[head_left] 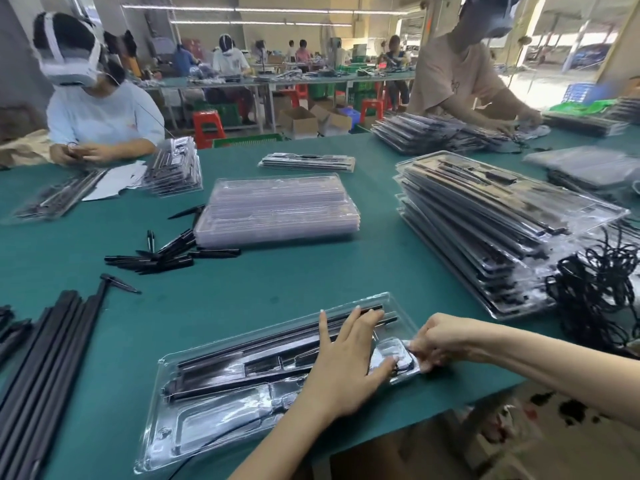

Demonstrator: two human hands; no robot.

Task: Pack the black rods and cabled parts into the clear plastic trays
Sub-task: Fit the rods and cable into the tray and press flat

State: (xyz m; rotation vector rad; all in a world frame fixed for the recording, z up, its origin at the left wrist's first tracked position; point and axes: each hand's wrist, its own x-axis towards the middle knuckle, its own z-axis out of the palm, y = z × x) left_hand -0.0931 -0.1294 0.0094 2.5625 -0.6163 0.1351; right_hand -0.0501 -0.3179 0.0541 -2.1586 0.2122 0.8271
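A clear plastic tray (162, 427) lies near the table's front edge with black rods (242, 362) set in its long slots. My left hand (349, 358) lies flat on the tray, fingers spread over the rods' right ends. My right hand (436, 337) has curled fingers pinching a small cabled part (398, 362) at the tray's right end pocket. A thin black cable (221, 441) runs out of the tray toward me.
Loose black rods (45, 358) lie at the left, short black pieces (162, 254) beyond them. A stack of clear trays without parts (277, 209) sits mid-table, packed trays (485, 230) pile at the right beside tangled black cables (599, 292). Two people work across the table.
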